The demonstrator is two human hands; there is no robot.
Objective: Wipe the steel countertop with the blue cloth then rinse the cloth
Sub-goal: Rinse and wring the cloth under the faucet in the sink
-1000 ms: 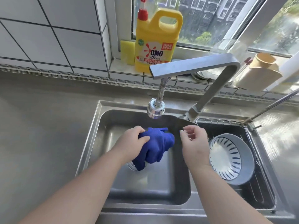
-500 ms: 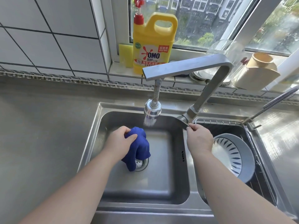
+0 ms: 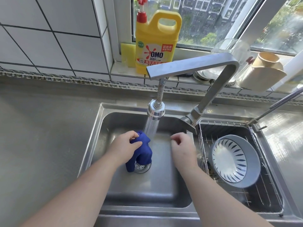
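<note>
Now both forearms are reaching into the left stainless steel sink basin [image 3: 164, 190]. Left hand [image 3: 122, 147] is gripping the bunched blue cloth [image 3: 143, 152], fingers curled round it, cloth hanging over the round metal drain strainer [image 3: 142, 167] just beside the water stream [image 3: 150, 127]. Right hand [image 3: 182, 147] is holding nothing, fingers loosely curled. Grey-rimmed white bowl [image 3: 236, 160] is lying tilted in the wire rack [image 3: 255, 197] on the right. Angular steel faucet [image 3: 193, 64] is running; yellow detergent jug [image 3: 156, 41] is standing on the sill behind.
</note>
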